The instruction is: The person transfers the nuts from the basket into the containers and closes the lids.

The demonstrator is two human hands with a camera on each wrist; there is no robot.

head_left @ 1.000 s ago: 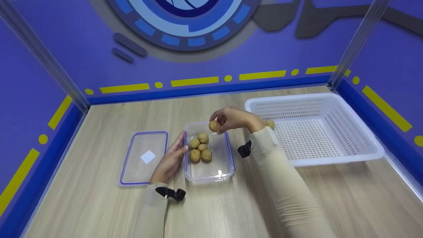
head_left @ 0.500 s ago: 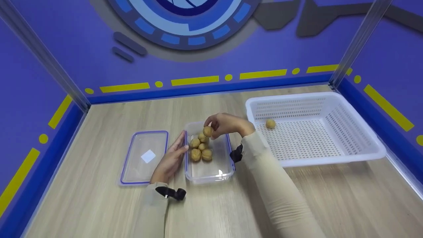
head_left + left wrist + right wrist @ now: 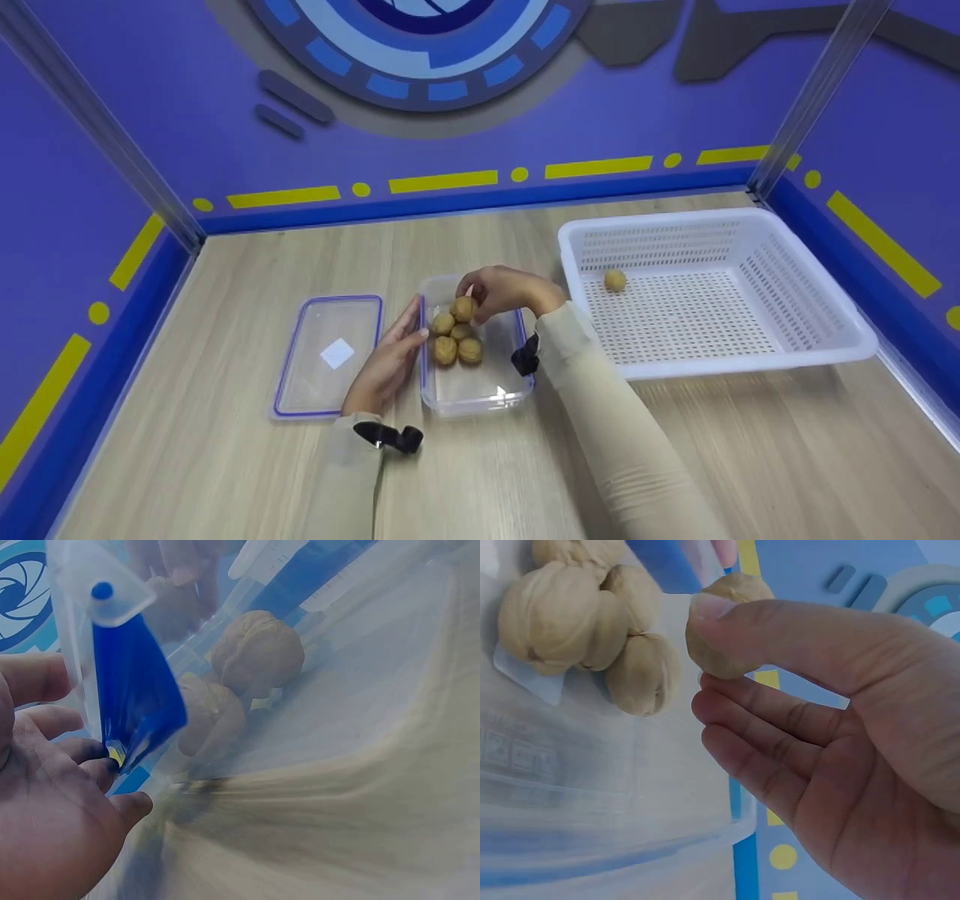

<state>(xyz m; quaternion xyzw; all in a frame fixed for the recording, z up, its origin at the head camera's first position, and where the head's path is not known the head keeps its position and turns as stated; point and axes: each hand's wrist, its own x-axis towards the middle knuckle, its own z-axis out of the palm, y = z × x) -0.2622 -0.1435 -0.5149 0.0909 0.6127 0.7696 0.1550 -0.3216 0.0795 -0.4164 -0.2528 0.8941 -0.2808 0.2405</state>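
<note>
My right hand (image 3: pixel 501 291) pinches a walnut (image 3: pixel 464 308) between thumb and fingers, low over the far part of a clear plastic box (image 3: pixel 491 382) with a blue-purple rim. In the right wrist view, the pinched walnut (image 3: pixel 735 630) sits under the thumb tip, with the other fingers (image 3: pixel 772 750) stretched beneath. Several walnuts (image 3: pixel 445 350) lie together along the box's left side. My left hand (image 3: pixel 382 367) rests against the outside of the left wall, its fingers extended and thumb at the rim. The left wrist view shows walnuts (image 3: pixel 259 652) through the clear wall.
Left of the box, a clear lid (image 3: pixel 307 367) with a purple edge and a white diamond-shaped label lies on the wooden table (image 3: pixel 240 285). A white perforated basket (image 3: pixel 750 361) stands at the right, holding one walnut (image 3: pixel 615 280). Blue panels (image 3: pixel 480 139) enclose the back and sides.
My right hand has come left and down with the walnut, from the box's far right side to the walnuts inside. The basket's walnut is now uncovered. My left hand stays put.
</note>
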